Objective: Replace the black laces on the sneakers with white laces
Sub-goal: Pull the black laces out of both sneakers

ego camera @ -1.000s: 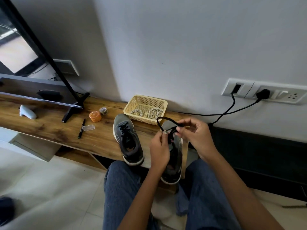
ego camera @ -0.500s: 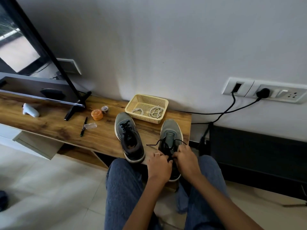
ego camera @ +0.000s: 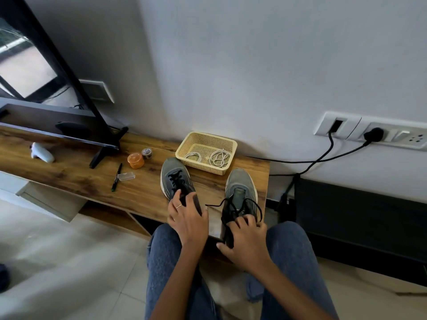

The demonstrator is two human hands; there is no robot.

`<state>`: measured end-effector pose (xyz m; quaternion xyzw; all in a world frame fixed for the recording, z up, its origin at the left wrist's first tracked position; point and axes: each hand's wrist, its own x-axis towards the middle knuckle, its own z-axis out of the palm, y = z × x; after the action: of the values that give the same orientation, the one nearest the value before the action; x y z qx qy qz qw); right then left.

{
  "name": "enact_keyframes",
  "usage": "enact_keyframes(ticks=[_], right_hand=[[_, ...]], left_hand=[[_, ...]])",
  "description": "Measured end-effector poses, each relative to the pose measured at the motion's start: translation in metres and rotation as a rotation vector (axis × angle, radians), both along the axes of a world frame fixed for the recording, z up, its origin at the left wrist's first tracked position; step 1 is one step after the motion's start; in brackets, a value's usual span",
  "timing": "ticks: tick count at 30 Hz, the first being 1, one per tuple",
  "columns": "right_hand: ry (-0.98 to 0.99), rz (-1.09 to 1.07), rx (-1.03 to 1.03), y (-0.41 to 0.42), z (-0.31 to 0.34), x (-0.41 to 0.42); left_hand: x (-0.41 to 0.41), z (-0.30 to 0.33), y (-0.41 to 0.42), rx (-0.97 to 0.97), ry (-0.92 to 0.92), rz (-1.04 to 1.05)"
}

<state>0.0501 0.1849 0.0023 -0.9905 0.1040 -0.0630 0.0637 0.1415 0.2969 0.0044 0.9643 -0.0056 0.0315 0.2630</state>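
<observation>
Two grey sneakers stand on the wooden bench (ego camera: pixel 143 192). The left sneaker (ego camera: pixel 174 177) is fully laced in black, and my left hand (ego camera: pixel 187 221) lies over its rear half with fingers curled round it. The right sneaker (ego camera: pixel 241 187) has its black lace (ego camera: pixel 231 204) pulled loose, with strands sprawling to both sides. My right hand (ego camera: pixel 246 241) grips the heel end of that sneaker, fingertips at the lace. White laces (ego camera: pixel 219 158) lie coiled in the yellow basket (ego camera: pixel 184 147) behind the shoes.
On the bench's left part lie a black pen (ego camera: pixel 116 177), a clear cap (ego camera: pixel 126 176), an orange jar (ego camera: pixel 135 160), a small tape roll (ego camera: pixel 147 153) and a white controller (ego camera: pixel 41 153). A TV stand foot (ego camera: pixel 104 151) rests there. Black cables (ego camera: pixel 323 158) run to wall sockets at right.
Both hands dropped from holding the black lace loop above the right sneaker. My left hand has since moved across onto the left sneaker; my right hand stays at the right sneaker's heel.
</observation>
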Motion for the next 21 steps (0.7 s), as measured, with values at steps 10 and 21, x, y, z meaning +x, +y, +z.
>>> enact_keyframes(ticks=[10,21], right_hand=[[-0.074,-0.068,-0.025,0.001,-0.039,-0.008],[-0.185,0.034,0.070,0.005,-0.070,-0.015]], left_hand=[[0.009,-0.023,0.006,-0.247,0.223,0.094],[-0.011,-0.005,0.013,-0.310,-0.017,0.092]])
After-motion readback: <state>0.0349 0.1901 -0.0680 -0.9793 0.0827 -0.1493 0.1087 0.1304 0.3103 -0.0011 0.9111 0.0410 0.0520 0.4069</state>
